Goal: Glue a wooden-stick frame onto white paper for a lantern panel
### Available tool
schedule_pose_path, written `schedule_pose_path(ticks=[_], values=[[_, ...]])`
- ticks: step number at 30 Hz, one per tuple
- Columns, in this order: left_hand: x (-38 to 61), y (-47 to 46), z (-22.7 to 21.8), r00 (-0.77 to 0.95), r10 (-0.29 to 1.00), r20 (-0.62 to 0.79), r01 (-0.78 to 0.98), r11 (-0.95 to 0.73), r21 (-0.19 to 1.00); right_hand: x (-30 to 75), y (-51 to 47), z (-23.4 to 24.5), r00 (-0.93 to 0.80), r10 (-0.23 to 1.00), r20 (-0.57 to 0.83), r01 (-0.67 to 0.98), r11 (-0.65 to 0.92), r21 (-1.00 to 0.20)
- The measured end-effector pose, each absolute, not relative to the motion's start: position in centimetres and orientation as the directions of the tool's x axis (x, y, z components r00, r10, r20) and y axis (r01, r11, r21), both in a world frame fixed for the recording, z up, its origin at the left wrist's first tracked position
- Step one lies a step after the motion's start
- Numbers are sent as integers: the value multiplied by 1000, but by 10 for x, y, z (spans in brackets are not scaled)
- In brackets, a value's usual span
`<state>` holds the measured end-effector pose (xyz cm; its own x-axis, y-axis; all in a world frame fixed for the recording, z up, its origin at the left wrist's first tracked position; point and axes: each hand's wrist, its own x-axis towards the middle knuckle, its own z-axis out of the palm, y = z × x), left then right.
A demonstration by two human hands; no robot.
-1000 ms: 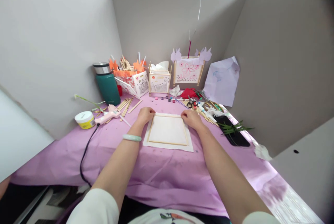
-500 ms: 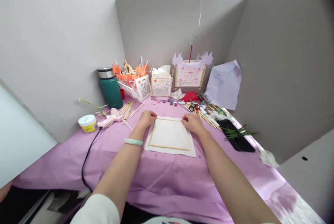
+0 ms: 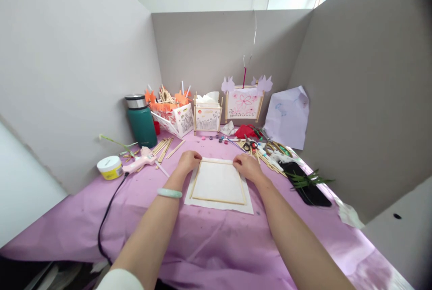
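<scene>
A frame of thin wooden sticks [image 3: 218,201] lies flat on a sheet of white paper [image 3: 219,182], with a paper margin showing around it. At its far left corner, my left hand [image 3: 189,162] is closed, fingertips pinching the end of the top stick. My right hand [image 3: 247,166] is closed in the same way at the far right corner. Both hands rest low on the table, and the exact fingertip contact is partly hidden. A pale green bangle [image 3: 169,193] circles my left wrist.
A pink glue gun [image 3: 140,161], a white-and-yellow jar [image 3: 110,168] and a green bottle [image 3: 141,121] stand left. Loose sticks [image 3: 164,150] lie nearby. Decorated paper boxes [image 3: 207,114] stand behind. Scissors [image 3: 250,144] and a black phone [image 3: 308,188] under leaves are right. Grey panels enclose the table.
The camera view has tilted up slightly, so the scene sits lower and more of the wall picture shows. Both hands keep their places at the frame's far corners.
</scene>
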<state>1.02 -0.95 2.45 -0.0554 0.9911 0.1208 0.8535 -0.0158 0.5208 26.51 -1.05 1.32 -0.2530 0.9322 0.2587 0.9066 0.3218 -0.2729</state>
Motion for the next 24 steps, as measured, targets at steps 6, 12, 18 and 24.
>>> schedule_pose_path(ticks=[6,12,18,24], values=[[9,-12,28,-45,991,125,860,-26,510,266,-10,12,-258,927,273,901,332,-278],[4,-17,28,-56,994,96,889,6,458,266,-9,11,-261,927,271,898,335,-284],[4,-22,30,-3,998,63,923,-21,384,266,-9,10,-258,927,271,898,334,-288],[8,-24,32,-24,998,62,938,1,347,266,-9,10,-264,924,276,894,342,-290]])
